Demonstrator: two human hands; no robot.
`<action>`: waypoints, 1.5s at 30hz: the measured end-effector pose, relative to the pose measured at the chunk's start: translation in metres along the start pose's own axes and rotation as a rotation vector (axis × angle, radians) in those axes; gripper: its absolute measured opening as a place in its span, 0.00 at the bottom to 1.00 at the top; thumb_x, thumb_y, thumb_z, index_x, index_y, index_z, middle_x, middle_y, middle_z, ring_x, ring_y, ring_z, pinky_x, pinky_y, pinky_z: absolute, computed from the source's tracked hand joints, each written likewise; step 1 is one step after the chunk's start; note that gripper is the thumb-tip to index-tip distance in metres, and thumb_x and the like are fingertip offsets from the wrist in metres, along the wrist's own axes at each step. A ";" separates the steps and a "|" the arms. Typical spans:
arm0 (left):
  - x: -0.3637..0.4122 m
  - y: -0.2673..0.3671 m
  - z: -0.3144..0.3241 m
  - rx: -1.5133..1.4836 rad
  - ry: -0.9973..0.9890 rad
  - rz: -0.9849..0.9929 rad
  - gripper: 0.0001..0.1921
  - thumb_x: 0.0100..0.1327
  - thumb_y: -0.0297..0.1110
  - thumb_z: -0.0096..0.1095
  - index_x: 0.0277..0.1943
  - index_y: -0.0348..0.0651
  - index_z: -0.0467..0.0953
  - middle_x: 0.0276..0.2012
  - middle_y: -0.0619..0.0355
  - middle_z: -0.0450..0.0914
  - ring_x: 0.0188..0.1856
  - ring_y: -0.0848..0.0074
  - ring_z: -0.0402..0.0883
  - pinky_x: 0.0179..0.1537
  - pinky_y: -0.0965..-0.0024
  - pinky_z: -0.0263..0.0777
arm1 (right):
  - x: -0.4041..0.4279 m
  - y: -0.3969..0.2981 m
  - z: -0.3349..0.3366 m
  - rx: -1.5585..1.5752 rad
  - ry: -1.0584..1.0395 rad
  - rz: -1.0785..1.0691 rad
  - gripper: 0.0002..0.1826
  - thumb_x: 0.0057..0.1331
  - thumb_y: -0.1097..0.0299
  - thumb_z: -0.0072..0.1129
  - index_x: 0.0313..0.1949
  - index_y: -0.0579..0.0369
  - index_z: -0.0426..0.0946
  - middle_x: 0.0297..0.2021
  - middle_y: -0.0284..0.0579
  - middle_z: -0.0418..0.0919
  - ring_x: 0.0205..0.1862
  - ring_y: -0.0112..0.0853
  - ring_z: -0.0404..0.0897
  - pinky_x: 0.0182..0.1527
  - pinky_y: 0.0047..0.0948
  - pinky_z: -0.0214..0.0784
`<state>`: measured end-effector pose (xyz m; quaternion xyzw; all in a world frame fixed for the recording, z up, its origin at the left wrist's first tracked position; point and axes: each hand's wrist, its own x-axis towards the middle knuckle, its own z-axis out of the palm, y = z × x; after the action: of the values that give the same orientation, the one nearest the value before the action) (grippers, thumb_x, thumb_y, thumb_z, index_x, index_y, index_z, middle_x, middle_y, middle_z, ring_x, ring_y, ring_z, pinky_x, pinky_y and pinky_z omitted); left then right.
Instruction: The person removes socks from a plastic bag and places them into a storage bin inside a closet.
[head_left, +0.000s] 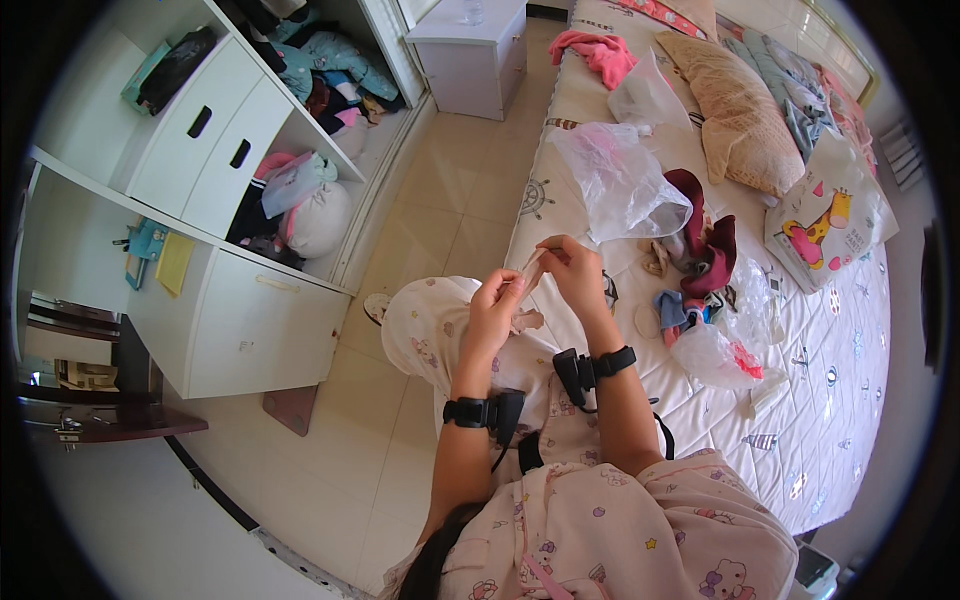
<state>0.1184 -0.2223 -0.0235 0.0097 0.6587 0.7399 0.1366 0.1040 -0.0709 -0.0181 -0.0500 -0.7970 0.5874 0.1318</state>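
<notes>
Between both hands, above my lap, a small pale pink piece of cloth (529, 321) is stretched, and its lower end hangs over my thigh. My left hand (495, 300) pinches it on the left with thumb and fingers. On the other side my right hand (574, 270) grips its upper edge. What kind of garment it is, I cannot tell. Right of my hands on the bed lie a maroon cloth (712, 255), a small beige cloth item (655, 259), a blue cloth piece (667, 309) and a clear plastic bag with red print (716, 360).
The quilted bed (817, 420) extends to the right, bearing a large clear plastic bag (622, 180), a tan pillow (739, 120), a pink cloth (596, 54) and a giraffe-printed bag (821, 217). An open white wardrobe (262, 322) stands left, a white nightstand (469, 64) ahead.
</notes>
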 end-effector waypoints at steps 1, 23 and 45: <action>0.000 -0.001 0.000 -0.014 0.003 0.013 0.11 0.64 0.35 0.55 0.42 0.35 0.74 0.30 0.66 0.71 0.31 0.88 0.66 0.35 0.84 0.61 | 0.001 0.005 0.000 0.026 -0.006 0.035 0.08 0.57 0.76 0.55 0.37 0.65 0.76 0.25 0.45 0.80 0.27 0.27 0.79 0.33 0.24 0.72; 0.001 0.009 -0.001 -0.142 0.037 -0.014 0.15 0.65 0.29 0.48 0.54 0.41 0.70 0.34 0.63 0.72 0.35 0.85 0.72 0.37 0.82 0.67 | -0.006 -0.014 -0.009 0.476 -0.398 0.416 0.23 0.62 0.54 0.53 0.51 0.56 0.67 0.40 0.36 0.74 0.43 0.29 0.73 0.48 0.26 0.65; -0.005 0.012 0.001 -0.260 0.204 0.066 0.10 0.66 0.34 0.52 0.48 0.42 0.73 0.29 0.66 0.66 0.30 0.87 0.63 0.32 0.84 0.60 | -0.001 0.002 -0.002 0.826 -0.368 0.236 0.04 0.64 0.71 0.53 0.34 0.50 0.67 0.31 0.31 0.73 0.36 0.20 0.73 0.42 0.22 0.65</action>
<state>0.1211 -0.2231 -0.0105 -0.0617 0.5671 0.8201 0.0448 0.1051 -0.0685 -0.0200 0.0213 -0.4955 0.8655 -0.0707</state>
